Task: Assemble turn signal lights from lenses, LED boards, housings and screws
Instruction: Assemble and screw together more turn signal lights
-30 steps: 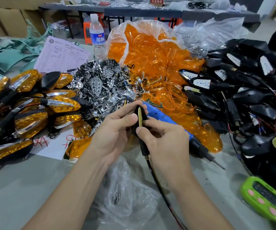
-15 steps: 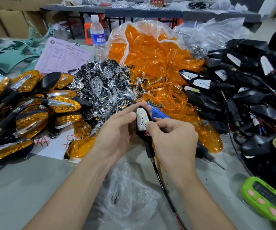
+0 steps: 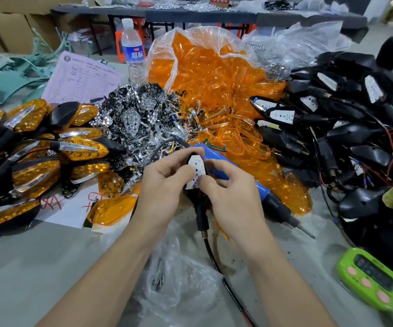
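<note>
Head camera view of my two hands meeting over the middle of the bench (image 3: pixel 37 267), close to its near edge. Between them is a black housing (image 3: pixel 194 199) with a white LED board (image 3: pixel 196 172) seated in its open face, turned up toward me. My left hand (image 3: pixel 162 187) is curled around the housing's left side, thumb at its top. My right hand (image 3: pixel 233 197) pinches the board's lower right edge, with the thumb on the board face. The housing's stem points at me, and a black cable (image 3: pixel 214 256) trails from it toward the near edge, over a crumpled clear bag (image 3: pixel 179 279).

Just behind my hands lies a blue electric screwdriver (image 3: pixel 216 166), its bit pointing to the right. Beyond it, an open bag of orange lenses (image 3: pixel 209 74) spills toward the far edge. A heap of chrome reflectors (image 3: pixel 138 119) sits to its left. Finished amber lights (image 3: pixel 37 161) are piled along the left edge. Wired black housings (image 3: pixel 356 138) are heaped along the right edge. A green timer (image 3: pixel 370 284) rests at the near right corner. A water bottle (image 3: pixel 132 53) and a printed form (image 3: pixel 82 79) sit at the far left.
</note>
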